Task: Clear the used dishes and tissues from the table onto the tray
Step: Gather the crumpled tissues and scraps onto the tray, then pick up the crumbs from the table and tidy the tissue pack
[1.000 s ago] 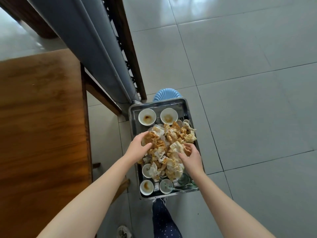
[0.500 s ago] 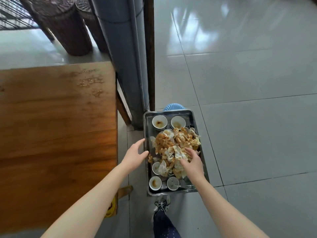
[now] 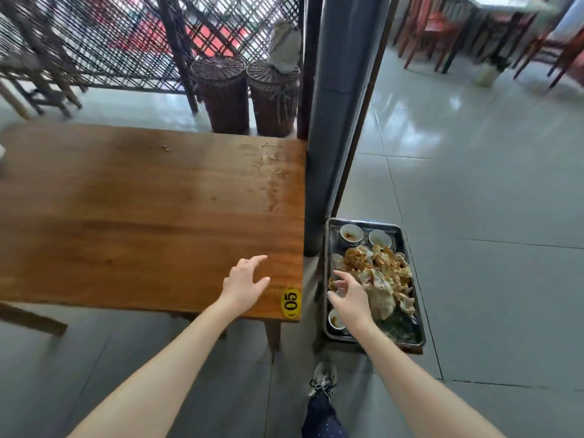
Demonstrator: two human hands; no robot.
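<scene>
Counting the items: one metal tray (image 3: pixel 332 240), one heap of tissues (image 3: pixel 379 273) and four small white bowls (image 3: pixel 350 234) showing around it, two at the far end and two along the left side. The tray sits low beside the right end of the wooden table (image 3: pixel 126 216). Both forearms reach forward. The left hand (image 3: pixel 243 282) is over the table's near right corner, just beside a yellow "05" sticker (image 3: pixel 290 301), fingers spread and empty; contact with the wood cannot be told. The right hand (image 3: pixel 350 298) is over the tray's near left part, fingers splayed, gripping nothing. The tissues are crumpled and orange-stained, and one far bowl holds brown residue.
</scene>
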